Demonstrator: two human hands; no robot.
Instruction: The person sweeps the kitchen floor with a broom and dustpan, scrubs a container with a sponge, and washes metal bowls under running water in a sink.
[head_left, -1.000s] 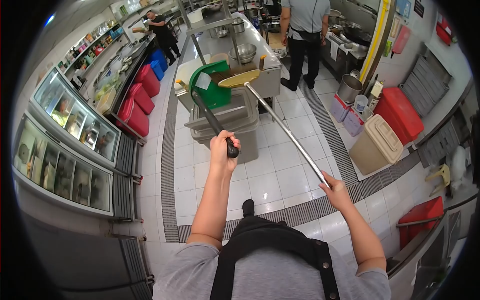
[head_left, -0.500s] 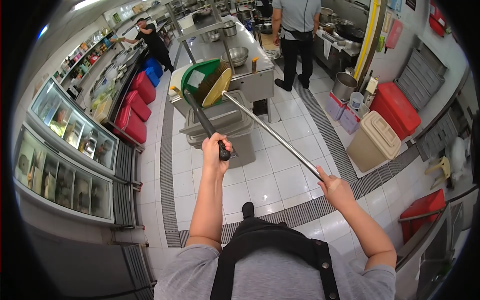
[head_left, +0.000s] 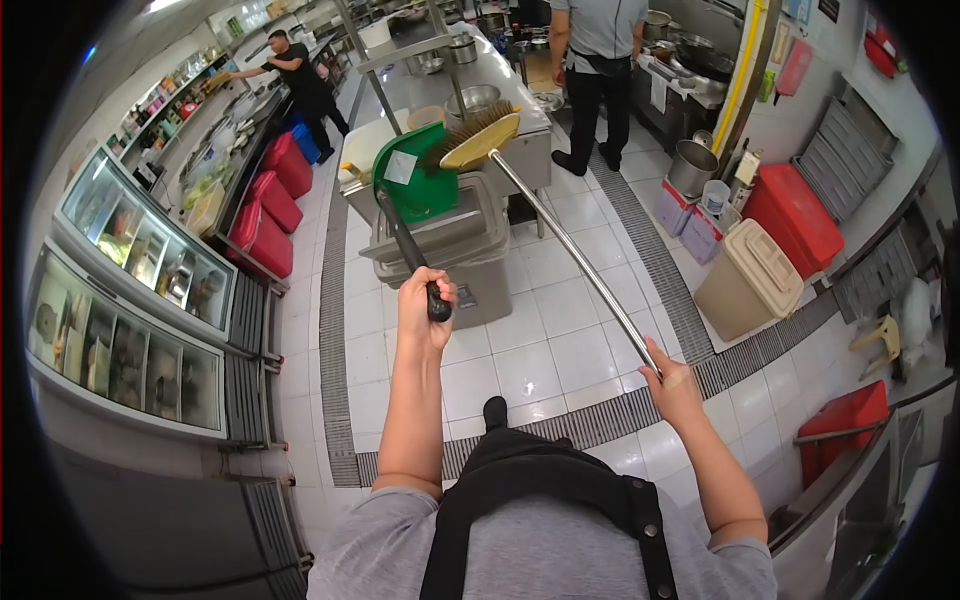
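Observation:
My left hand (head_left: 428, 300) is closed around the black handle of a green dustpan (head_left: 425, 190), which is raised and tilted over a grey bin (head_left: 480, 285). A small white label or paper shows on the pan's green face. In my right hand (head_left: 672, 383) is the metal pole of a broom (head_left: 490, 142). Its yellow head is up beside the dustpan's upper right edge, with brown bristles pointing up and left. The bin's lid looks tipped up beneath the pan. What lies inside the bin is hidden.
Behind the bin stands a steel table (head_left: 510, 75) with a metal bowl (head_left: 473, 100). One person (head_left: 597, 75) stands beyond it; another (head_left: 300, 85) reaches toward shelves at left. A beige bin (head_left: 745, 280) and red bin (head_left: 795, 220) are right, glass-door fridges (head_left: 130, 350) left. Drain grating crosses the tiles.
The broom head has moved right and up, off the dustpan's face, uncovering more green. My right hand has shifted slightly right and down. The dustpan has turned a little.

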